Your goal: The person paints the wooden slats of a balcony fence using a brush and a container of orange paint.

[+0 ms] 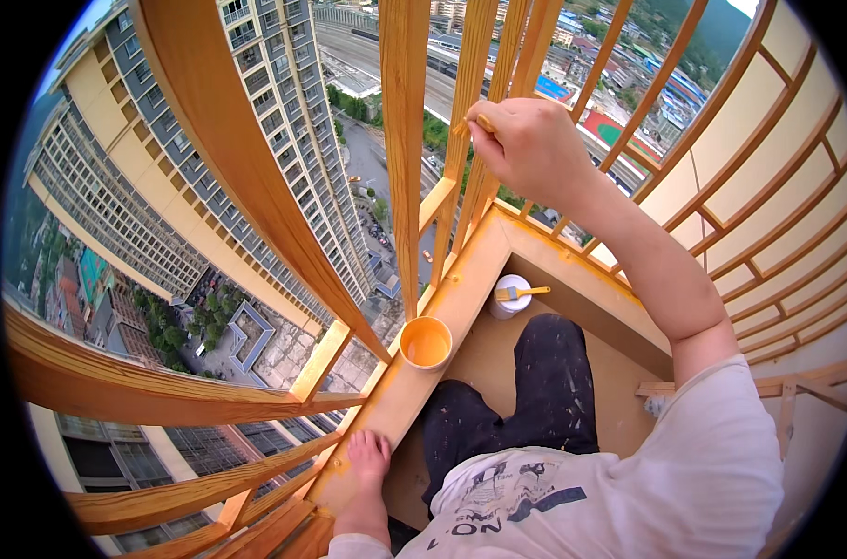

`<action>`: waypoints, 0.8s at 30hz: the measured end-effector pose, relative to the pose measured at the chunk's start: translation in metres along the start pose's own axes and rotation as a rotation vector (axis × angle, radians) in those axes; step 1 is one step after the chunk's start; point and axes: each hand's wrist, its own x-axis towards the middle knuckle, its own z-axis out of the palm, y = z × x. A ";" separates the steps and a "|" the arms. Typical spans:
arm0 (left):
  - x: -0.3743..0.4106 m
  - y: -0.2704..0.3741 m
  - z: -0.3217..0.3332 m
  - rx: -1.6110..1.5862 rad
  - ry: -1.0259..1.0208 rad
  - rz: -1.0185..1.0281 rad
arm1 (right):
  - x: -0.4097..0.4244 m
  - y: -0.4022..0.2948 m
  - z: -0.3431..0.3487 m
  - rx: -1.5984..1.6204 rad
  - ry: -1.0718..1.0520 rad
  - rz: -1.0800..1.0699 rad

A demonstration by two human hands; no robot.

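Observation:
My right hand (524, 150) is raised against the wood-grained slats (465, 91) of the railing. Its fingers are closed on a small brush (486, 124) with an orange-yellow handle end; most of it is hidden in the hand. My left hand (369, 454) rests palm down on the tan ledge (413, 391) along the railing's foot, holding nothing. Between the two hands, a round tub (425, 342) of orange liquid stands upright on the ledge. Beyond my knee, a flat paintbrush (521, 293) with a yellow handle lies across the white lid of a bucket (510, 307).
Past the slats is a steep drop to a street (367, 154) beside a tall apartment block (283, 133). A lattice of brown bars (720, 223) runs along the right. A wooden frame (786, 391) stands behind my right arm. My knees (552, 363) are bent below the ledge.

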 end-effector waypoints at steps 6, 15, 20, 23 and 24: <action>-0.001 -0.001 0.003 0.010 -0.019 -0.001 | -0.046 -0.006 0.024 0.251 -0.382 0.058; 0.002 0.000 0.006 0.033 -0.032 -0.001 | -0.067 0.012 0.039 0.608 -0.162 0.120; 0.002 0.001 0.009 0.059 -0.028 0.004 | -0.067 0.018 0.047 0.993 -0.250 0.463; 0.001 -0.001 0.007 0.051 -0.022 -0.008 | -0.063 0.025 0.042 1.139 -0.333 0.535; 0.000 0.000 0.007 0.057 -0.020 -0.008 | -0.065 0.024 0.033 1.134 -0.287 0.535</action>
